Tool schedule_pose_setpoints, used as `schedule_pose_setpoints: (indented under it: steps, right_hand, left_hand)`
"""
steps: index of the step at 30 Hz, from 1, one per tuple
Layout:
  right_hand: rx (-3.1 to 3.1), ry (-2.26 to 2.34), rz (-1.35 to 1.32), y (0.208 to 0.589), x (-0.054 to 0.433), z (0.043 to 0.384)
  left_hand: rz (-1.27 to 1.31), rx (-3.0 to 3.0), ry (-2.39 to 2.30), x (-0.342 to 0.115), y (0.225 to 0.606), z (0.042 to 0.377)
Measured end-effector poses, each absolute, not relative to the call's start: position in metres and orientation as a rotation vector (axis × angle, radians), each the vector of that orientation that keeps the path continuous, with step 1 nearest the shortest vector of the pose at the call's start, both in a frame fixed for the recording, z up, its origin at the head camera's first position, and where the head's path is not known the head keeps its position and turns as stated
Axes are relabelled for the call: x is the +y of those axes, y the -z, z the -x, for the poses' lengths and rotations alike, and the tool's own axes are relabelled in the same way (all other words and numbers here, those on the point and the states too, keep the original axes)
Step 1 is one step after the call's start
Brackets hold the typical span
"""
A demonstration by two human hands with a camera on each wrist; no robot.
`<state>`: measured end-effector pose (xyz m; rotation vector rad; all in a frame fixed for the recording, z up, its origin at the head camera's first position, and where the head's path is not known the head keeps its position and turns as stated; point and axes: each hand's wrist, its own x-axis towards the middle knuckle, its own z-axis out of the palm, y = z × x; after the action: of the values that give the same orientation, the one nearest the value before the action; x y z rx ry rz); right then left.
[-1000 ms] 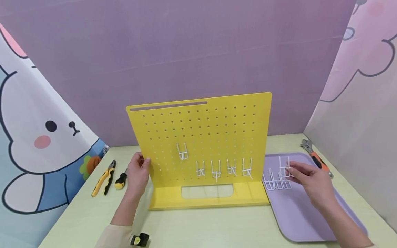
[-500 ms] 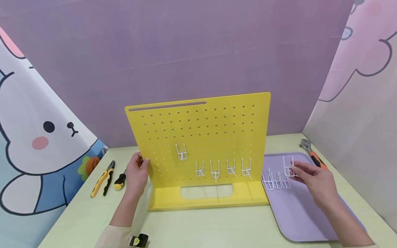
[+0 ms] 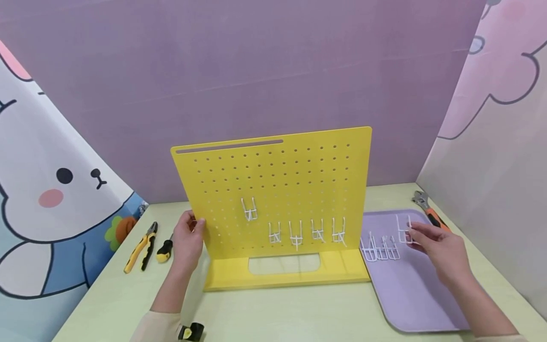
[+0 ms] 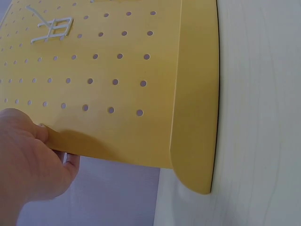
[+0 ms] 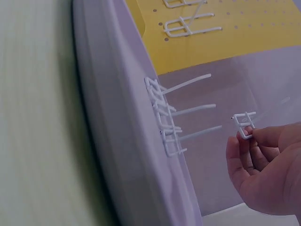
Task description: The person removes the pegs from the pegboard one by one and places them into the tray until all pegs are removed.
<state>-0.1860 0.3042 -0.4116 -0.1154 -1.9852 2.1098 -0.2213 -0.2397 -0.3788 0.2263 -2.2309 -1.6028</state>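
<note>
A yellow pegboard (image 3: 282, 178) stands upright on its wide base. My left hand (image 3: 188, 244) grips its left edge, thumb on the front face and fingers behind, mostly hidden in the head view. Several white wire hooks (image 3: 296, 240) hang on the board's lower part, and one hook (image 3: 249, 213) sits higher to the left. Over the purple tray (image 3: 420, 294), my right hand (image 3: 444, 254) pinches another white wire hook (image 5: 242, 125) between thumb and fingertips. More hooks (image 3: 370, 255) lie in a row by the tray's left side, their prongs pointing up.
An adjustable wrench (image 3: 429, 209) with an orange and black handle lies behind the tray. Yellow-black pliers (image 3: 142, 247) and a screwdriver (image 3: 164, 251) lie left of the board. A purple backdrop (image 3: 273, 71) rises behind the table.
My right hand has shifted slightly to the right with the hook, away from the row of hooks in the tray. The left hand keeps its hold on the board's edge.
</note>
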Motion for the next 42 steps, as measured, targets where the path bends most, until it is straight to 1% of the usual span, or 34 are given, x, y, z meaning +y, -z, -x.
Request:
schedule_pose_setpoints:
  steps: [4, 10, 28, 34, 42]
  right_hand:
    - [-2.057, -2.06, 0.135, 0.419, 0.31, 0.189]
    - [-2.289, -1.825, 0.204, 0.428, 0.317, 0.19]
    - [-2.673, -1.39, 0.261, 0.444, 0.328, 0.195]
    - [-2.681, -1.364, 0.243, 0.449, 0.328, 0.196]
    - [-2.7, -1.388, 0.294, 0.447, 0.328, 0.194]
  left_hand:
    - [-0.222, -2.232, 1.59, -0.24, 0.38, 0.221]
    - [-0.224, -2.238, 1.601, -0.24, 0.379, 0.221]
    - [-0.239, -2.245, 1.596, -0.24, 0.379, 0.22]
    - [-0.228, -2.239, 1.59, -0.24, 0.379, 0.221]
    - [-0.227, -2.228, 1.609, -0.24, 0.379, 0.221]
